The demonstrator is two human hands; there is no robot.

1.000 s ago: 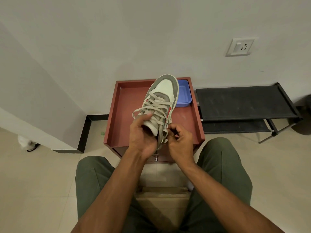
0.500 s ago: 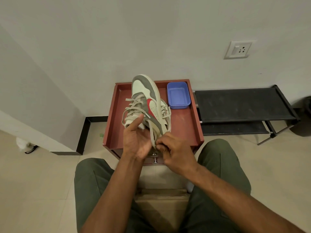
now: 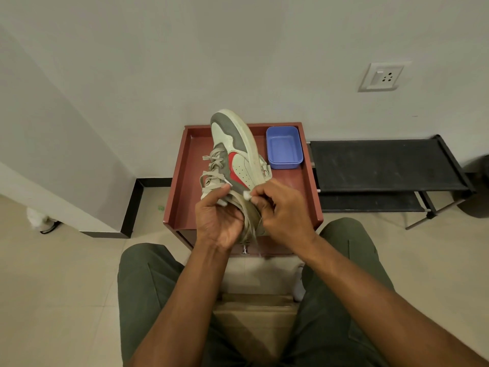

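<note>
Both hands hold the shoe at mid-frame over the table, left hand curled round its heel end, right hand pinching a small white bit at its side; probably light, stiff-soled, with floppy laces, so best gripped by the heel.

Both the left hand and the right hand lead back into bare forearms, uncovered to the lower edge of view. Beneath them are loose olive-green cloth trousers, with a long stitched line down each thigh.
</note>
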